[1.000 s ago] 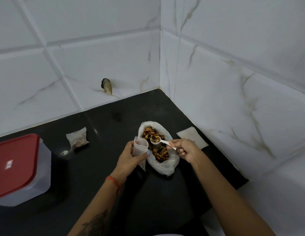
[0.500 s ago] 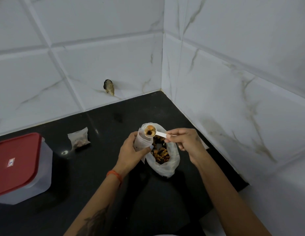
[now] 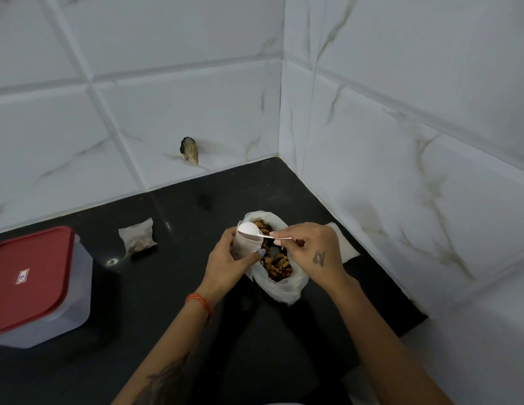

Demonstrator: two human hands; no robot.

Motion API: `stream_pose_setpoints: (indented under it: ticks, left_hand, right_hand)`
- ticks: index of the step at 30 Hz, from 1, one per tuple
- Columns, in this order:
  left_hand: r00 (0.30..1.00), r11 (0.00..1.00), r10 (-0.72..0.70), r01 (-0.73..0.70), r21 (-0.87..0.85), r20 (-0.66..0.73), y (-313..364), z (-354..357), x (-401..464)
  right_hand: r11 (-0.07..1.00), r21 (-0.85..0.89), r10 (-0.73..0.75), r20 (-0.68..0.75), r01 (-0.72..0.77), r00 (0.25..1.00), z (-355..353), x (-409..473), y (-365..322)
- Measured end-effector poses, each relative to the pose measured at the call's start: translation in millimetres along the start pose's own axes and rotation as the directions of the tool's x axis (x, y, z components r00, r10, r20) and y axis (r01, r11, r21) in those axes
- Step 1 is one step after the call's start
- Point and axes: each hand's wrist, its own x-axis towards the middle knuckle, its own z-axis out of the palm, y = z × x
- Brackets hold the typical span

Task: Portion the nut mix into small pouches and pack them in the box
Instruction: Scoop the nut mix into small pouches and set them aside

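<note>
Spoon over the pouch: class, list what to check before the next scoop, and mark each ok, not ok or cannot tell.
1. Spoon turned bowl-down over the small pouch: ok.
2. Left hand grips the pouch with its mouth up: ok.
3. Right hand pinches the spoon handle: ok.
4. All nuts landed inside the pouch: cannot tell.
5. Nut mix bag open and within reach: ok.
6. Box open for packing: not ok, red lid on.
7. Filled pouch packed: not ok, on the counter.
</note>
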Motion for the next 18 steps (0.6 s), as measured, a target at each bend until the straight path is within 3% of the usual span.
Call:
stream_pose_setpoints:
  ticks: [2, 5, 8, 11, 14, 16, 18]
  left_hand:
    - [1.000, 1.000, -0.004, 0.004, -0.010, 0.006, 0.8, 1.0, 0.2]
    - [1.000, 0.999, -0.005, 0.005, -0.035, 0.009, 1.2, 1.3, -1.1]
    - [1.000, 0.998, -0.004, 0.004, -0.061, 0.007, 0.1, 0.5, -4.2]
    - [1.000, 0.995, -0.014, 0.014, -0.102, 0.003, -3.8, 1.1, -6.5]
    - [1.000, 0.991, -0.009, 0.010, -0.131, 0.006, -7.1, 2.9, -7.8]
    - [1.000, 0.990, 0.000, 0.000, -0.141, 0.001, -8.3, 3.8, -8.9]
    - [1.000, 0.989, 0.006, -0.006, -0.147, -0.003, -8.8, 4.0, -9.8]
  right_hand:
    - [0.956, 0.164, 0.227, 0.114, -0.243, 0.967, -3.2, 0.4, -7.4]
    - [0.693, 0.445, 0.521, 0.234, -0.567, 0.821, -10.8, -0.1, -9.1]
    - [0.454, 0.474, 0.695, 0.341, -0.755, 0.632, -15.8, -5.4, 3.4]
    - [0.333, 0.386, 0.780, 0.400, -0.860, 0.482, -13.4, -16.7, 17.3]
    - [0.355, 0.302, 0.799, 0.393, -0.885, 0.455, -8.1, -28.2, 23.1]
    - [0.485, 0.180, 0.792, 0.325, -0.856, 0.517, -3.9, -31.2, 25.7]
    - [0.651, -0.069, 0.745, 0.251, -0.756, 0.619, -2.1, -30.4, 27.2]
